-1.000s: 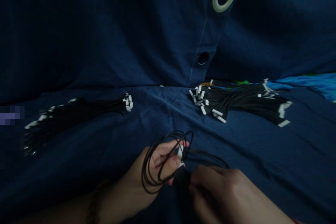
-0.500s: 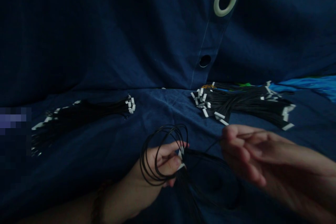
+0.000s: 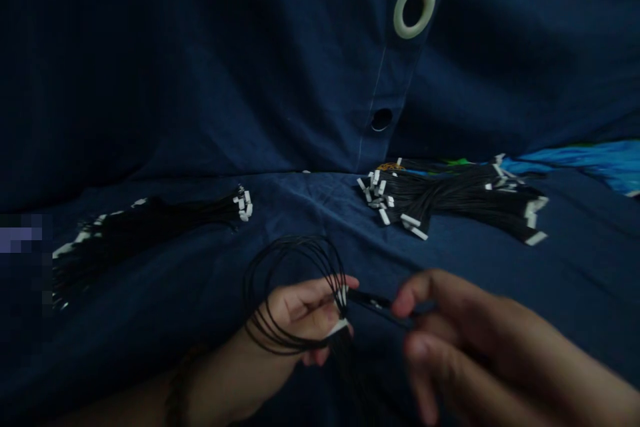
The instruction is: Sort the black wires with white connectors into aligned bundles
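Black wire harness [image 3: 313, 345], in front of you at the lower centre, above the dark blue cloth [image 3: 310, 217]. Your left hand [image 3: 300, 310] has its grip closed on the harness, thumb and fingers pinching beside 2 white connectors, an upper [image 3: 342, 295] and a lower [image 3: 339, 327]. Several loops of thin black wire arc above this hand and cross in front of it near the wrist; more wires hang below the lower connector into shadow. A dark beaded bracelet [image 3: 177, 387] circles your left wrist. Black wires [image 3: 367, 297] run right from the upper connector towards your right hand [image 3: 490, 340], whose thumb and index finger stand parted; you cannot tell whether its grip has hold of them.

Farther out, 2 groups of black wires lie on the cloth: the left bundle [image 3: 165, 217], with white connectors at both ends, and the right pile [image 3: 455, 193], likewise tipped in white. Behind the right pile you see orange wires [image 3: 393, 167] and bright blue wires [image 3: 575, 163]. Dark cloth rises at the rear, bearing a pale ring [image 3: 399, 13] and, below it, a dark round hole [image 3: 381, 120].
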Demonstrator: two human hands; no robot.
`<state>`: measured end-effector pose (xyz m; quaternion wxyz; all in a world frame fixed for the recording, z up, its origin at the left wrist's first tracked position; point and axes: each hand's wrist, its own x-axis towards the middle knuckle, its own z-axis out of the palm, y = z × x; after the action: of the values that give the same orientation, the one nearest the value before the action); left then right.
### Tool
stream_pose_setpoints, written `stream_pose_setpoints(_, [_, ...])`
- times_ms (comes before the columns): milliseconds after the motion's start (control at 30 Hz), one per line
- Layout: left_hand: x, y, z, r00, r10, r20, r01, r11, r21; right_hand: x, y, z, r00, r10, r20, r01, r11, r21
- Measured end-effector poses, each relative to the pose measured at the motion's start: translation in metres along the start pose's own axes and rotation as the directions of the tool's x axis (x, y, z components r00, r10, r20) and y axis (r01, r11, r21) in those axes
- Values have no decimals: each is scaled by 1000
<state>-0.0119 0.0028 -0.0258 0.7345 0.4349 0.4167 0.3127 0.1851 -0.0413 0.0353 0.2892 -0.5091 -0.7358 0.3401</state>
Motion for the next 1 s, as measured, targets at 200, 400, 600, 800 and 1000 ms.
stream_pose_setpoints(200, [-5, 4, 3, 988, 5, 156, -1, 1000, -25, 2, 9, 18, 985, -172, -9, 159, 929, -334])
stream_pose_setpoints(400, [-18, 10, 12, 1000, 5, 16, -4, 999, -34, -3, 13, 20, 949, -314, -25, 271, 855, -442])
stream_pose_setpoints(600, [-20, 10, 15, 1000, 4, 8, -3, 999, -46, -1, 10, 22, 916, -397, -57, 314, 799, -512])
stream_pose_setpoints(800, [-22, 15, 14, 999, 0, 49, 4, 997, -75, 1, 11, 22, 920, -392, -21, 326, 793, -515])
stream_pose_setpoints(1000, [-23, 17, 14, 999, 22, 25, -23, 1000, 21, 1, 12, 21, 916, -401, -25, 333, 793, -511])
